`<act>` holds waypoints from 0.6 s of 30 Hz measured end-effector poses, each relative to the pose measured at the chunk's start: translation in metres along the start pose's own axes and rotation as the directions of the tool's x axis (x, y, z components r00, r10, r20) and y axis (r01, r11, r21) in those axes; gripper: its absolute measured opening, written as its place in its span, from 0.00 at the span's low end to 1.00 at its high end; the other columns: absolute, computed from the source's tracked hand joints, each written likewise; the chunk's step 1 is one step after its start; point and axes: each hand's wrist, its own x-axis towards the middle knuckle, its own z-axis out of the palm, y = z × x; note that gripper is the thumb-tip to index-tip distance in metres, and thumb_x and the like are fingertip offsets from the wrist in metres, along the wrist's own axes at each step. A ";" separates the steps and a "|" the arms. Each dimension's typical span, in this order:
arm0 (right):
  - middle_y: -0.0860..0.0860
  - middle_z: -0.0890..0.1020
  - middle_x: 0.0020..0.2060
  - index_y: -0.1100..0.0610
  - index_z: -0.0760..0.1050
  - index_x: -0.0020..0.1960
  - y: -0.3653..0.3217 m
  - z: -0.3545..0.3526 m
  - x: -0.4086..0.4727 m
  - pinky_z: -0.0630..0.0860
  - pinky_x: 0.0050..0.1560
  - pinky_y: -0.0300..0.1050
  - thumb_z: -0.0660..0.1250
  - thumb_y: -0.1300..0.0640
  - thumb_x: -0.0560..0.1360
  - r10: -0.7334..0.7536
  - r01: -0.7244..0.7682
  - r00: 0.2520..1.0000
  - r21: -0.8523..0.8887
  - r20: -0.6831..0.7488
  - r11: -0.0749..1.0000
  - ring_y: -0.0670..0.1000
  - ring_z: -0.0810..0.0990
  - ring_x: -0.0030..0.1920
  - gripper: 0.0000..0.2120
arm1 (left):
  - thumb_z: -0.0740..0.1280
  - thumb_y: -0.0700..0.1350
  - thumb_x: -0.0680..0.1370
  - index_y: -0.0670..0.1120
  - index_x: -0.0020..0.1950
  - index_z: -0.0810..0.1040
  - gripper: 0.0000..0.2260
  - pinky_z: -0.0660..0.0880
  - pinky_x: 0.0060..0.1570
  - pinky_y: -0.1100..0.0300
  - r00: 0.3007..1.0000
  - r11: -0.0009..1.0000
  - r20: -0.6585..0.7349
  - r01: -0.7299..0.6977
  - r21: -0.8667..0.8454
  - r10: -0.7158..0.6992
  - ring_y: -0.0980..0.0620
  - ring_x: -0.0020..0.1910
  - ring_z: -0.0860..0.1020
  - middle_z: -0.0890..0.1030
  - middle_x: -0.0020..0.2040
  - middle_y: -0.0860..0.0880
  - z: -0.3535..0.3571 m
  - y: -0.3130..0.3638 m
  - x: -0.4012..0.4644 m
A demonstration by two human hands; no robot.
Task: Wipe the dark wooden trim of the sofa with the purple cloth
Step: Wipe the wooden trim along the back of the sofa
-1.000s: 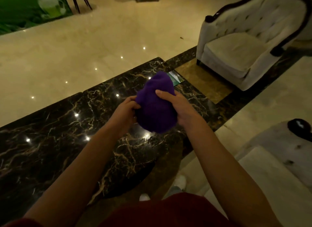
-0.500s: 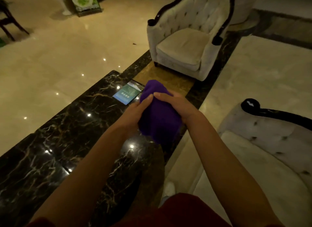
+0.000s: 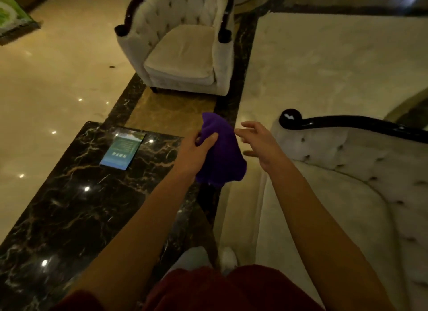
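Observation:
My left hand (image 3: pixel 196 152) grips the bunched purple cloth (image 3: pixel 221 153) at mid-frame, above the floor. My right hand (image 3: pixel 258 140) hovers just right of the cloth with its fingers spread, holding nothing. The cream tufted sofa (image 3: pixel 347 195) lies to my right. Its glossy dark wooden trim (image 3: pixel 347 124) runs along the top of the arm and ends in a round knob (image 3: pixel 290 118), a short way right of my right hand. Neither hand nor the cloth touches the trim.
A cream armchair (image 3: pixel 183 53) with dark trim stands ahead on the floor. A dark marble band (image 3: pixel 76 206) carries a small blue-green card (image 3: pixel 122 152) at left. My shoes (image 3: pixel 228 257) show below, on pale polished floor. A green sign (image 3: pixel 11 21) stands far left.
My view has swung right, bringing the near sofa and its trim into frame. My right hand has come off the cloth and opened; the left hand alone holds it now.

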 end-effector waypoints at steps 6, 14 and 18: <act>0.50 0.74 0.72 0.42 0.71 0.74 0.006 -0.020 0.018 0.77 0.69 0.60 0.69 0.40 0.78 -0.042 0.047 0.981 0.026 -0.187 0.999 0.52 0.74 0.70 0.25 | 0.73 0.54 0.78 0.57 0.58 0.75 0.12 0.77 0.65 0.40 0.985 1.000 0.173 0.011 0.015 -0.013 0.46 0.62 0.80 0.80 0.62 0.49 0.050 0.019 0.061; 0.28 0.81 0.46 0.23 0.72 0.56 -0.027 -0.026 0.070 0.73 0.46 0.35 0.63 0.31 0.76 -0.057 0.094 0.861 0.048 -0.505 0.994 0.31 0.81 0.48 0.09 | 0.66 0.49 0.83 0.49 0.62 0.77 0.10 0.81 0.58 0.49 0.897 0.970 0.413 -0.219 0.101 0.160 0.52 0.53 0.83 0.83 0.55 0.51 0.120 0.064 0.134; 0.40 0.82 0.55 0.42 0.72 0.71 -0.038 -0.036 0.092 0.78 0.48 0.41 0.66 0.26 0.72 0.092 0.051 0.794 0.215 -0.601 0.975 0.42 0.82 0.54 0.32 | 0.63 0.45 0.85 0.48 0.61 0.81 0.09 0.81 0.60 0.45 0.816 1.000 0.578 -0.026 0.003 0.019 0.48 0.56 0.84 0.85 0.56 0.47 0.139 0.072 0.161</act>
